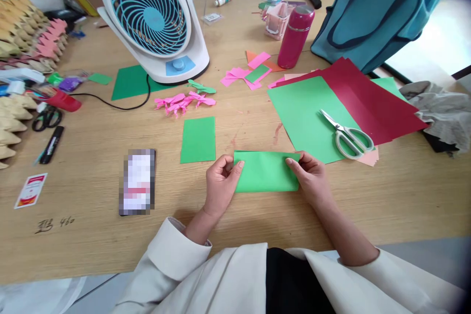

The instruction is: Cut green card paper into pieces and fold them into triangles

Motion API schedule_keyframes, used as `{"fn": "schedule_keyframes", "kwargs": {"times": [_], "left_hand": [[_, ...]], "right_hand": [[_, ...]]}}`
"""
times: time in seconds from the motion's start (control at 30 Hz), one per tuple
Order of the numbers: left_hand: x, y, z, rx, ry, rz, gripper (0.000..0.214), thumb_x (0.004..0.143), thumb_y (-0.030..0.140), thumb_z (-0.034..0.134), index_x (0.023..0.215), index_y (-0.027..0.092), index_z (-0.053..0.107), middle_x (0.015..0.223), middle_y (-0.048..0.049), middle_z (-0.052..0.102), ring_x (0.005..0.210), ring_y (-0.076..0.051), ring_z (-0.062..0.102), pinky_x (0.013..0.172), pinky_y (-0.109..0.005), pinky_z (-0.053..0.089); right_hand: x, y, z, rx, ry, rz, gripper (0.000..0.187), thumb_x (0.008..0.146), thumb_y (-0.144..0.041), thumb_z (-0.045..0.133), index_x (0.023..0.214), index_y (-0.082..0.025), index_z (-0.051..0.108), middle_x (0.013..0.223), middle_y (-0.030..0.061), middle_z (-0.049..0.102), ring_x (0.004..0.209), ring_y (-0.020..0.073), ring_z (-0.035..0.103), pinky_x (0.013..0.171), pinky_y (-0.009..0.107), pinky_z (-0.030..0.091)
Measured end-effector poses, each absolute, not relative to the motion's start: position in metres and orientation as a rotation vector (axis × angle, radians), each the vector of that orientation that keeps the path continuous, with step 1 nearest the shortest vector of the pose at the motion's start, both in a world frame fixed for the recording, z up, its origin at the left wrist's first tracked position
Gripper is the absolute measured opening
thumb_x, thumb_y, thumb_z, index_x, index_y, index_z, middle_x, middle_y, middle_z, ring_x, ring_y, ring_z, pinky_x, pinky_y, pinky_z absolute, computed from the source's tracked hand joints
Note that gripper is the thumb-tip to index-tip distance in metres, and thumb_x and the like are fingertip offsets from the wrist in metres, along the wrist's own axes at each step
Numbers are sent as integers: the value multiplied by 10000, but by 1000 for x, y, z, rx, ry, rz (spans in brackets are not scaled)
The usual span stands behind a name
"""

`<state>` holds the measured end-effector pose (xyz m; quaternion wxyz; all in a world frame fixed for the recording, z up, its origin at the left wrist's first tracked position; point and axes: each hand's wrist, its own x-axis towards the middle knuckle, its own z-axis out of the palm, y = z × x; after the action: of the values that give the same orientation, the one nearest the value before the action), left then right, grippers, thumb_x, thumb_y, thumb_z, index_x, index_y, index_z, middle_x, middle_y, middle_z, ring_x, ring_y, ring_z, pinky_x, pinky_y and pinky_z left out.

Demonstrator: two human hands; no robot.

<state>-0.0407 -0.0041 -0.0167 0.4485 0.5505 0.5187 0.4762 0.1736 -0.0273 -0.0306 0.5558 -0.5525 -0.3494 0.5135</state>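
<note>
My left fingers [237, 170] and right fingers [295, 166] pinch opposite ends of green paper [267, 172] | ahead-left of them: green rectangle [198, 140] | ahead-right: white-handled scissors [339, 128]

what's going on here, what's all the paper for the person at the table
A person is holding a piece of green paper by its two ends, the left hand on one side and the right hand on the other. It looks doubled over. Beyond it lie a smaller green sheet and some pink folded shapes. The scissors lie on a larger green sheet. What it's all for, I can't tell.
</note>
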Motion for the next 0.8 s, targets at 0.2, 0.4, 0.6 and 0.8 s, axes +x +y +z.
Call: {"fn": "schedule_keyframes", "kwargs": {"times": [0.2, 0.4, 0.6, 0.8], "left_hand": [[-42, -1, -21, 1289, 1283, 1254, 209, 818, 300, 705, 740, 185, 549, 672, 46, 472, 631, -91, 429, 592, -205, 368], [-44, -6, -16, 1308, 1329, 1212, 220, 808, 244, 715, 978, 181, 590, 666, 62, 558, 608, -78, 500, 597, -181, 407], [-48, -10, -14, 1373, 1356, 1170, 396, 829, 222, 699, 1199, 174, 566, 645, 83, 519, 605, -72, 489, 613, -176, 407], [-51, -11, -14, 1437, 1416, 1112, 377, 847, 232, 686, 1207, 184, 585, 665, 77, 516, 606, -71, 478, 638, -187, 410]], "right_hand": [[171, -27, -26, -1343, -954, 1114, 314, 760, -463, 760, 696, -212, 584, 633, -26, 508, 577, 117, 412, 514, 249, 339], [175, -30, -31, -1380, -1076, 1042, 250, 824, -403, 712, 738, -199, 597, 643, -35, 462, 594, 111, 395, 529, 245, 321], [179, -33, -37, -1493, -1221, 970, 216, 857, -405, 676, 811, -201, 623, 665, -30, 479, 596, 117, 401, 535, 255, 324], [181, -33, -37, -1555, -1315, 898, 250, 860, -449, 651, 824, -203, 624, 622, -29, 479, 576, 129, 425, 524, 260, 336]]}}
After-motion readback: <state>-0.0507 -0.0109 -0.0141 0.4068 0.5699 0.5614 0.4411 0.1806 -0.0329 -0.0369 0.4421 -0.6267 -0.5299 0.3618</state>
